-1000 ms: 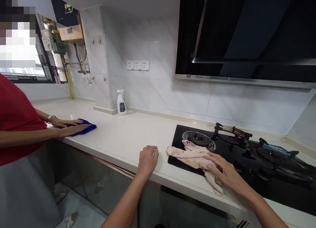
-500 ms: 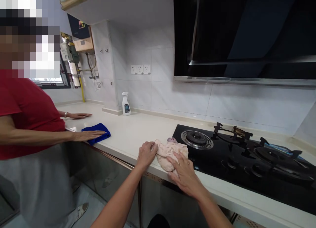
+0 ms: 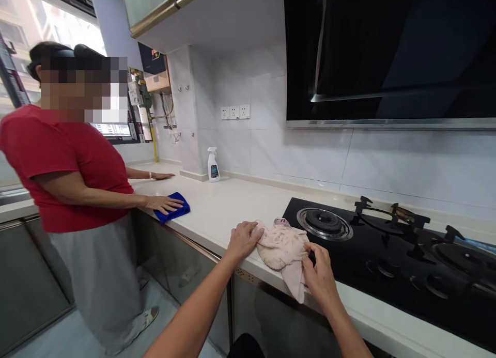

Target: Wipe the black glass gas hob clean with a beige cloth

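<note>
A crumpled pale pink cloth [image 3: 282, 244] lies on the white countertop [image 3: 228, 208] at the left edge of the black gas hob [image 3: 387, 260], one corner hanging over the counter's front edge. My left hand [image 3: 244, 239] is curled on the cloth's left end. Fingers of my right hand [image 3: 320, 278] pinch the cloth's right side near the front edge.
A person in a red shirt stands at the left, one hand on a blue cloth [image 3: 174, 207] and the other flat on the counter. A white spray bottle [image 3: 213, 165] stands by the wall. A black range hood [image 3: 387, 53] hangs above the hob's burners [image 3: 324, 221].
My right hand dragged the pink cloth left off the hob onto the counter edge, then closed on its right side. My left hand took hold of its left end. The view swung left.
</note>
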A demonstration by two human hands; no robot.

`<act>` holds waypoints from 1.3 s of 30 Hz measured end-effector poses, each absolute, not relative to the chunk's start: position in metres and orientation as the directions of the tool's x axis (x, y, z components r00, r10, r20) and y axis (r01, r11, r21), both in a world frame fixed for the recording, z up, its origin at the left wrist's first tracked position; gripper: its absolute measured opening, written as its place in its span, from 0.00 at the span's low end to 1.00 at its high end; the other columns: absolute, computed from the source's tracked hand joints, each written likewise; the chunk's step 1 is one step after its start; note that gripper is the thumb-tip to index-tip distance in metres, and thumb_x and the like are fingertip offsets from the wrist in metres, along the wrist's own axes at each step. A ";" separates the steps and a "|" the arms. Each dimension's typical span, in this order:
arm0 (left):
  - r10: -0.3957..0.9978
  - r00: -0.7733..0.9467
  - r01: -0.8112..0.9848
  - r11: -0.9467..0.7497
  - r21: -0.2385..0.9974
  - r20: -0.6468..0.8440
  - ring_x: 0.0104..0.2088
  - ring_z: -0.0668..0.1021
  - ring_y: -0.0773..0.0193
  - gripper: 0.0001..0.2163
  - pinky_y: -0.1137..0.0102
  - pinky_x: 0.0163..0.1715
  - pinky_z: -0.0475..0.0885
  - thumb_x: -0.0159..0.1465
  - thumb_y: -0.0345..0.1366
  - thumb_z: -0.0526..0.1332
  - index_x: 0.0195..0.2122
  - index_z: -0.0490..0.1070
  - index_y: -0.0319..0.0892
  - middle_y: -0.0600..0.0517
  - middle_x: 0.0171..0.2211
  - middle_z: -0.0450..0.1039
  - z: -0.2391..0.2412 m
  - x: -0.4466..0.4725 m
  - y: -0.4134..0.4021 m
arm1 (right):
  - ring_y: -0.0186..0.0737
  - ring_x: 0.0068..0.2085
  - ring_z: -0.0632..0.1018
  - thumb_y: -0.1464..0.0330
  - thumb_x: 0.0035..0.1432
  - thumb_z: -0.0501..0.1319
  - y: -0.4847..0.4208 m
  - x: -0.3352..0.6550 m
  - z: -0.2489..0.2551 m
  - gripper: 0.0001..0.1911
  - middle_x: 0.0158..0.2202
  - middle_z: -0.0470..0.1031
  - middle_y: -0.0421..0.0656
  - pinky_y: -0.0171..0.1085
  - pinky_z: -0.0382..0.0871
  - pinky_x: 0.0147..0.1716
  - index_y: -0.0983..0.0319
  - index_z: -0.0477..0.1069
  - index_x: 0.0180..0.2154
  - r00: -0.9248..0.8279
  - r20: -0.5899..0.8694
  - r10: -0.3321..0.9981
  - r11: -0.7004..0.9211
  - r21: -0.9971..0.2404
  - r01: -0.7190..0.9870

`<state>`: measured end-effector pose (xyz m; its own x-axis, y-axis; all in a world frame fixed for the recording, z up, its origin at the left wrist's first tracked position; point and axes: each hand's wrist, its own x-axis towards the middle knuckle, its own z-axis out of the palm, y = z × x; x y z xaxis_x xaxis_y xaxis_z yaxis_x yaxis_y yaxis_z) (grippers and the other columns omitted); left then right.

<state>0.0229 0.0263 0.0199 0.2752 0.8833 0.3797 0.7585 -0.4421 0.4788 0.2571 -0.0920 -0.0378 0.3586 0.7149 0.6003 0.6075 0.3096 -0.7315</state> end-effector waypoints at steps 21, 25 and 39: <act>0.867 0.358 0.824 -0.468 0.319 0.347 0.63 0.71 0.52 0.20 0.52 0.62 0.66 0.70 0.50 0.57 0.60 0.74 0.53 0.50 0.62 0.73 0.022 0.026 0.020 | 0.54 0.67 0.65 0.59 0.62 0.51 -0.093 0.244 -0.037 0.33 0.67 0.65 0.50 0.57 0.60 0.63 0.59 0.63 0.67 0.136 0.529 0.837 0.160 -0.476 0.865; 0.856 0.378 0.829 -0.482 0.283 0.353 0.64 0.70 0.52 0.17 0.52 0.62 0.65 0.68 0.42 0.59 0.56 0.77 0.52 0.49 0.63 0.72 0.021 0.028 0.019 | 0.50 0.68 0.66 0.65 0.59 0.50 -0.094 0.244 -0.036 0.34 0.68 0.65 0.50 0.55 0.58 0.64 0.61 0.62 0.67 0.104 0.541 0.834 0.208 -0.484 0.850; 0.854 0.381 0.836 -0.482 0.263 0.354 0.61 0.72 0.52 0.18 0.54 0.62 0.65 0.70 0.47 0.56 0.56 0.77 0.52 0.50 0.60 0.75 0.021 0.030 0.016 | 0.50 0.68 0.66 0.63 0.61 0.49 -0.099 0.242 -0.032 0.32 0.67 0.66 0.50 0.55 0.58 0.64 0.61 0.65 0.65 0.123 0.527 0.841 0.196 -0.508 0.839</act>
